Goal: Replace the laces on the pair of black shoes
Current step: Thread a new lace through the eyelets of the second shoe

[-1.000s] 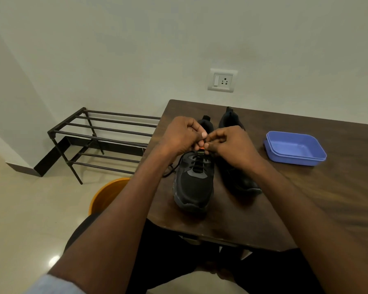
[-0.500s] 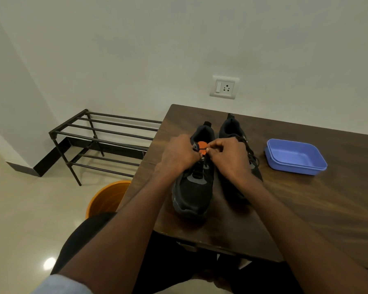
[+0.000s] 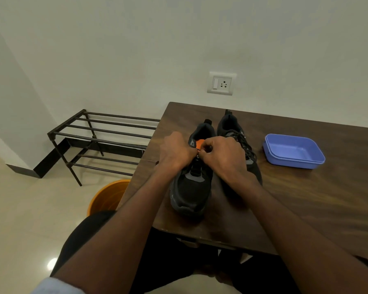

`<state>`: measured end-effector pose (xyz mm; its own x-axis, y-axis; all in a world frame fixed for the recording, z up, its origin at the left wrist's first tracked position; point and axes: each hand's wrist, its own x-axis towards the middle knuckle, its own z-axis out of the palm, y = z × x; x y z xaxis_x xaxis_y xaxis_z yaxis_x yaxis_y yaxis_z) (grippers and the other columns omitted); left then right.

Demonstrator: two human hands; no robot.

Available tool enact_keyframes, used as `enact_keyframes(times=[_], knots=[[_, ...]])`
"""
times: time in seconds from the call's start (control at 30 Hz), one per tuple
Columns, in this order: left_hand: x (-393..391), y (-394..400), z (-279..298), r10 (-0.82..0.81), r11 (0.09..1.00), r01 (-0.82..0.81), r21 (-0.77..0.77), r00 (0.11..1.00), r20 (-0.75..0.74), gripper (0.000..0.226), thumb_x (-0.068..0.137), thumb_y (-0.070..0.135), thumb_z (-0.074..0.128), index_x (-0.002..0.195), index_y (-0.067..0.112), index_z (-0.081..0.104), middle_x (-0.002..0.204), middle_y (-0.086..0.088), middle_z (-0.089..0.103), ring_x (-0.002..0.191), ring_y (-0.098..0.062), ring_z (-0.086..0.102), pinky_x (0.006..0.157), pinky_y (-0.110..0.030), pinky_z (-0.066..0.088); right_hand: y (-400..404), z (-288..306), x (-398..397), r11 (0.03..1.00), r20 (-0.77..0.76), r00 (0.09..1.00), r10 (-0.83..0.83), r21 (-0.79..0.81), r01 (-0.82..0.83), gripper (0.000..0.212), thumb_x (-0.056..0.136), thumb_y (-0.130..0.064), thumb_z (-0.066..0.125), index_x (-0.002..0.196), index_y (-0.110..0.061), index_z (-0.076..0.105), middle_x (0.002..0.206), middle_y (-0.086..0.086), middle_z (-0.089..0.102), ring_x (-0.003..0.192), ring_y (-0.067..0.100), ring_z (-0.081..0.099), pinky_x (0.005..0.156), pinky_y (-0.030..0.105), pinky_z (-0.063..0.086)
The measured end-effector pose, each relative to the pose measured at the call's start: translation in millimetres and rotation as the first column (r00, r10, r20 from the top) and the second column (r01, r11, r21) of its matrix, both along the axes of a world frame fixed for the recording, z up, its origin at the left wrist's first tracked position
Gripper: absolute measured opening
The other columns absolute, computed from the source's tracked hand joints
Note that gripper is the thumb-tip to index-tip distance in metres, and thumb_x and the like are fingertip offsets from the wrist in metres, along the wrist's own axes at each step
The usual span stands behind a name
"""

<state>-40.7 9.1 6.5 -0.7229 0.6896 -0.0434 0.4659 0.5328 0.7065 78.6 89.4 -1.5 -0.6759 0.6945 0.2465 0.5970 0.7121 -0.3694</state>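
Observation:
Two black shoes stand side by side on the dark wooden table point(image 3: 306, 198), toes toward me. The left shoe point(image 3: 189, 192) shows an orange tongue patch and has black lace point(image 3: 194, 170) through its lower eyelets. My left hand point(image 3: 174, 153) and my right hand point(image 3: 223, 155) meet over its upper eyelets, fingers curled, each pinching the black lace near the orange patch. The right shoe point(image 3: 240, 141) is laced with a black lace and is partly hidden behind my right hand.
A blue plastic tub point(image 3: 293, 151) sits on the table right of the shoes. A dark metal rack point(image 3: 98, 141) stands on the floor at the left, an orange bucket point(image 3: 106, 198) below the table's left edge. A wall socket point(image 3: 221, 83) is behind.
Both hands have come down from above the shoe onto its upper eyelets, still together on the lace. The camera tilted so the table sits lower in view.

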Motion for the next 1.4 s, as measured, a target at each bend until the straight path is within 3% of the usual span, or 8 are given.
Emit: enact_keyframes(times=[0.2,0.4,0.7,1.03,1.13,1.27,1.33,1.4], knots=[[2,-2,-1,-0.002,1.000,0.001,0.017,1.000,0.008,0.023,0.087,0.031,0.081,0.084,0.010,0.072,0.077,-0.006,0.071,0.066,-0.017,0.068,0.055,-0.029,0.053,-3,-3,-6,0.998,0.106,0.994,-0.035,0.059,0.029,0.015,0.092,-0.037,0.067,0.084,-0.024,0.068,0.070,-0.005,0.063,0.064,0.016,0.061,0.066,0.042,0.060],[2,-4,-2,-0.034,0.999,0.033,0.009,0.999,0.028,0.023,0.088,0.030,0.080,0.082,0.010,0.071,0.077,-0.005,0.071,0.073,-0.019,0.072,0.067,-0.035,0.061,-1,-23,-2,0.989,-0.084,0.995,-0.061,-0.141,0.049,0.013,0.093,-0.036,0.069,0.101,-0.032,0.079,0.088,-0.008,0.075,0.079,0.011,0.068,0.071,0.039,0.061],[-4,-5,-3,-0.095,0.995,0.095,-0.012,0.995,0.003,0.020,0.091,0.030,0.077,0.083,0.012,0.074,0.081,-0.004,0.073,0.075,-0.018,0.071,0.073,-0.037,0.062,12,-27,0,0.963,-0.157,0.987,-0.015,-0.269,-0.028,0.009,0.090,-0.030,0.074,0.095,-0.033,0.081,0.089,-0.009,0.076,0.083,0.008,0.070,0.078,0.038,0.062],[-6,-6,-5,-0.084,0.996,0.085,0.004,0.989,-0.124,0.022,0.096,0.029,0.070,0.077,0.019,0.071,0.071,0.003,0.068,0.059,-0.006,0.061,0.048,-0.017,0.040,5,-20,-1,0.952,-0.091,0.996,0.008,-0.305,-0.036,0.026,0.093,-0.028,0.071,0.119,-0.034,0.070,0.095,-0.007,0.072,0.086,0.013,0.069,0.079,0.039,0.061],[-8,-5,4,-0.047,0.979,0.052,0.196,0.998,-0.029,0.018,0.097,0.020,0.064,0.079,0.017,0.064,0.075,0.001,0.069,0.063,-0.007,0.066,0.058,-0.024,0.058,10,-9,3,0.919,-0.055,0.998,0.031,-0.392,-0.050,0.033,0.092,-0.027,0.073,0.122,-0.034,0.063,0.091,-0.009,0.066,0.086,0.016,0.066,0.079,0.035,0.056],[-12,-11,39,-0.214,0.741,-0.146,0.655,0.873,0.437,0.007,0.105,0.007,0.047,0.099,0.008,0.051,0.084,-0.008,0.067,0.069,-0.018,0.068,0.061,-0.027,0.057,12,5,9,0.899,0.060,0.986,0.155,-0.422,-0.116,0.047,0.092,-0.028,0.074,0.135,-0.025,0.056,0.091,-0.002,0.066,0.082,0.015,0.065,0.077,0.033,0.054],[-20,-9,33,-0.150,0.826,-0.054,0.560,0.938,0.312,0.009,0.106,0.016,0.051,0.099,0.012,0.054,0.085,-0.003,0.064,0.070,-0.013,0.062,0.061,-0.025,0.052,12,8,11,0.919,0.111,0.981,0.159,-0.380,-0.106,0.060,0.089,-0.037,0.078,0.141,-0.026,0.051,0.107,-0.006,0.062,0.094,0.015,0.063,0.086,0.033,0.054],[-25,-7,16,-0.116,0.974,0.114,0.194,0.993,0.001,0.013,0.102,0.030,0.061,0.094,0.020,0.061,0.088,0.001,0.066,0.078,-0.013,0.064,0.068,-0.027,0.055,11,6,12,0.921,0.120,0.981,0.154,-0.377,-0.098,0.072,0.084,-0.042,0.082,0.145,-0.027,0.047,0.120,-0.004,0.063,0.103,0.016,0.064,0.094,0.039,0.055]])
